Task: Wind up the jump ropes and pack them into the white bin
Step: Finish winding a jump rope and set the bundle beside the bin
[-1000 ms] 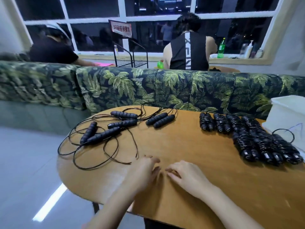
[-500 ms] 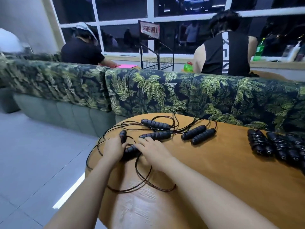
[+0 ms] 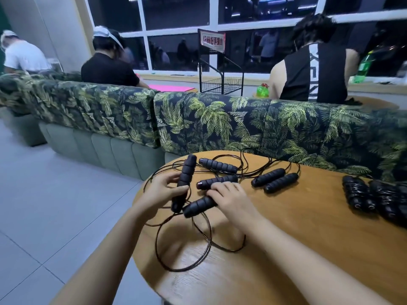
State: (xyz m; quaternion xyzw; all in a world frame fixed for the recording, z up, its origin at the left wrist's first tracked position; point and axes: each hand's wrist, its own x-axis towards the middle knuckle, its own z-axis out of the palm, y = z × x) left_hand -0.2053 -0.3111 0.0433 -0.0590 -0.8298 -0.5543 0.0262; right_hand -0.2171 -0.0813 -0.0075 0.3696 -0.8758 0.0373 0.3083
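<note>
My left hand [image 3: 161,191] grips one black foam jump-rope handle [image 3: 186,175], lifted and nearly upright above the round wooden table [image 3: 308,249]. My right hand [image 3: 231,201] holds a second black handle [image 3: 198,206] lying low beside it. Thin black cord [image 3: 182,245] loops loosely below both handles. Several more loose handles [image 3: 274,180] with tangled cord lie behind my hands. Wound-up jump ropes [image 3: 374,197] sit in a row at the right edge. The white bin is out of view.
A leaf-print sofa back [image 3: 220,122] runs right behind the table. Beyond it sit three people with their backs turned, near a black wire rack [image 3: 220,84]. Grey tiled floor [image 3: 55,205] lies left of the table.
My hands went from resting on the bare table to the loose ropes at the left. Each has taken hold of a handle, and the left one is now raised. The view swung left.
</note>
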